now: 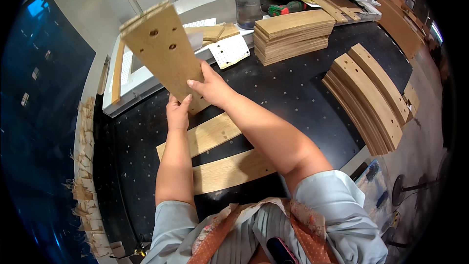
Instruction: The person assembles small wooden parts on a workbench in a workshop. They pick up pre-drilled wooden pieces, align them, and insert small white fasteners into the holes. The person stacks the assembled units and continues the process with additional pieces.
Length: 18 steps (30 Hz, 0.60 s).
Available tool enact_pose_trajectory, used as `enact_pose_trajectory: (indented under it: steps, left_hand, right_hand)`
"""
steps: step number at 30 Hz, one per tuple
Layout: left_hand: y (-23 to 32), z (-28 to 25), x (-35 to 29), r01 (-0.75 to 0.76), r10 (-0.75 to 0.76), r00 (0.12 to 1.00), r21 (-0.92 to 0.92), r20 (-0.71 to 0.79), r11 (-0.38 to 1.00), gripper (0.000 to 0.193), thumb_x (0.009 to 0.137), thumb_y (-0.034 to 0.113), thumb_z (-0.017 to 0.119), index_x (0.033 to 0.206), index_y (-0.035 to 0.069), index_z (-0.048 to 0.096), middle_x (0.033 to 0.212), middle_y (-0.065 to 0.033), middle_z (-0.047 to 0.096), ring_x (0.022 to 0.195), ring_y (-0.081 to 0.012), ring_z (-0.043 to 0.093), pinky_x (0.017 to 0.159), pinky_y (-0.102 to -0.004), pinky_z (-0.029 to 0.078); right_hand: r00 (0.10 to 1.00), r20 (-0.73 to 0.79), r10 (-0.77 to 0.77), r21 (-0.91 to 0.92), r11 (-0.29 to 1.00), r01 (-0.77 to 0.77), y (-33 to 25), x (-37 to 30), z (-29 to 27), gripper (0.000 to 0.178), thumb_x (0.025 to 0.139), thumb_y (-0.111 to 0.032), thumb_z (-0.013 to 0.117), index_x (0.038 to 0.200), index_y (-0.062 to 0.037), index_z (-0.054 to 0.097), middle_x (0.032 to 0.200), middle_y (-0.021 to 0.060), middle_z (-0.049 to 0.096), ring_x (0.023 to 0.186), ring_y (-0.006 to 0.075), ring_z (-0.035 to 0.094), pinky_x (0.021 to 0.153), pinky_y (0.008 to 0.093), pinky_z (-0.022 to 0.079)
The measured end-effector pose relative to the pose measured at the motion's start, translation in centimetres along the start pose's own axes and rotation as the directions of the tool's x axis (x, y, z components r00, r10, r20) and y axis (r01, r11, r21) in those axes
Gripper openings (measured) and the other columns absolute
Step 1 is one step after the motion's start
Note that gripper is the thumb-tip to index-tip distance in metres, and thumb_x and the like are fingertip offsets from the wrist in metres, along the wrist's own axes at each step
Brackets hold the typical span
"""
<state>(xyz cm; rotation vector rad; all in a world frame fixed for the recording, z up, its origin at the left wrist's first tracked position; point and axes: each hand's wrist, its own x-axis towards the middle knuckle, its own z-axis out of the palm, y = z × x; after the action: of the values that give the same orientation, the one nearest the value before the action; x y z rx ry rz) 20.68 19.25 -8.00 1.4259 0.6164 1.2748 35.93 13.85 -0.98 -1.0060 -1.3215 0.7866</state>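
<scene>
Both of my hands grip a wooden board (163,51) with drilled holes, tilted up above the table toward the far left. At its upper end the edges of more than one layer show, so it may be a small stack. My left hand (178,112) is closed on the lower left edge. My right hand (211,87) clasps the lower right edge, thumb lying on the face. Beneath my forearms, two flat wooden boards lie on the black table: one farther off (212,134) and one nearer (232,171).
A stack of curved boards (293,39) stands at the back, beside a blue-capped water bottle (247,2) and a green-red power drill (287,8). More drilled curved boards (369,98) are piled at the right edge. A white perforated plate (229,51) lies near the back left.
</scene>
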Motion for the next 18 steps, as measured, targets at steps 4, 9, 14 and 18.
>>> enact_pose_trajectory:
  steps: [4, 9, 14, 18]
  left_hand:
    - [-0.3, -0.1, -0.6, 0.005, -0.006, 1.000, -0.068, -0.017, 0.998, 0.039, 0.084, 0.004, 0.065, 0.122, 0.000, 0.056, 0.122, -0.0034, 0.053, 0.111, -0.0160, 0.051, 0.096, -0.0310, 0.039]
    - [-0.1, -0.2, -0.4, 0.009, -0.011, 0.998, -0.045, -0.054, 0.999, 0.038, 0.084, 0.006, 0.066, 0.121, 0.000, 0.056, 0.121, -0.0035, 0.054, 0.110, -0.0150, 0.051, 0.095, -0.0309, 0.040]
    - [7.4, -1.9, 1.2, -0.270, 0.268, 0.959, 0.574, 0.091, 0.773, 0.023, 0.081, 0.009, 0.069, 0.100, -0.002, 0.062, 0.098, -0.0083, 0.054, 0.092, -0.0203, 0.055, 0.085, -0.0304, 0.044]
    - [16.5, -3.0, 2.2, -0.296, 0.083, 0.955, 0.936, 0.285, 0.189, 0.019, 0.069, 0.008, 0.073, 0.083, -0.001, 0.065, 0.090, -0.0105, 0.056, 0.089, -0.0312, 0.056, 0.076, -0.0381, 0.047]
  right_hand:
    - [0.999, -0.025, -0.026, -0.057, 0.998, 0.024, 1.7, -0.7, 0.8, 0.058, 0.088, -0.009, 0.060, 0.138, -0.0004, 0.033, 0.133, 0.0178, 0.046, 0.125, 0.0238, 0.043, 0.103, 0.0357, 0.036]
    - [0.998, -0.025, -0.061, -0.175, 0.983, 0.055, 2.0, -0.7, 0.6, 0.065, 0.087, -0.013, 0.062, 0.141, -0.0006, 0.029, 0.136, 0.0222, 0.043, 0.127, 0.0303, 0.043, 0.104, 0.0375, 0.036]
    - [0.998, 0.068, -0.010, -0.446, 0.894, 0.040, -1.2, -2.0, -2.0, 0.062, 0.085, -0.018, 0.066, 0.137, -0.0001, 0.038, 0.135, 0.0229, 0.045, 0.122, 0.0335, 0.048, 0.101, 0.0376, 0.041]
    - [0.950, 0.311, -0.033, -0.570, 0.793, 0.214, -6.7, -3.2, -4.0, 0.047, 0.080, -0.013, 0.067, 0.124, -0.0014, 0.053, 0.118, 0.0193, 0.056, 0.105, 0.0358, 0.056, 0.087, 0.0380, 0.048]
